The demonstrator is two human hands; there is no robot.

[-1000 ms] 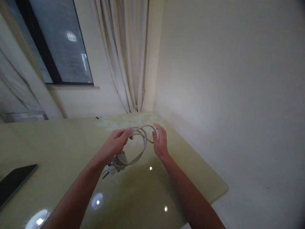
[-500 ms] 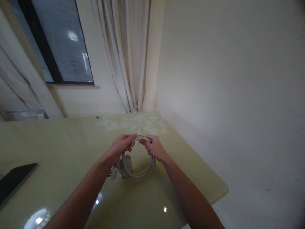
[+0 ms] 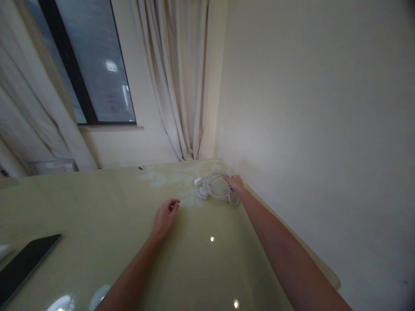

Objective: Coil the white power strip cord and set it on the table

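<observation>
A coiled white extension cord (image 3: 218, 197) lies at the far right part of the table. My right hand (image 3: 236, 183) is closed round the right side of its loops, close to the wall. On the left of the coil are its white plug (image 3: 198, 182) and its white socket block (image 3: 202, 193), both resting on the tabletop. My left hand (image 3: 166, 218) is apart from the cord, nearer to me and to the left. Its fingers are curled in, thumb close to the index finger, with a tiny pale spot between them that I cannot make out.
The pale green glossy table (image 3: 106, 216) meets the wall (image 3: 308, 129) on the right. A dark flat panel (image 3: 29, 259) lies at the left, a white object (image 3: 4, 250) beside it. A small black piece (image 3: 140, 168) sits near the back edge, below the curtain (image 3: 178, 86) and window (image 3: 94, 65).
The coiled cord has moved away from me and to the right, onto the far corner, in my right hand. My left hand has let go of it and come back toward me.
</observation>
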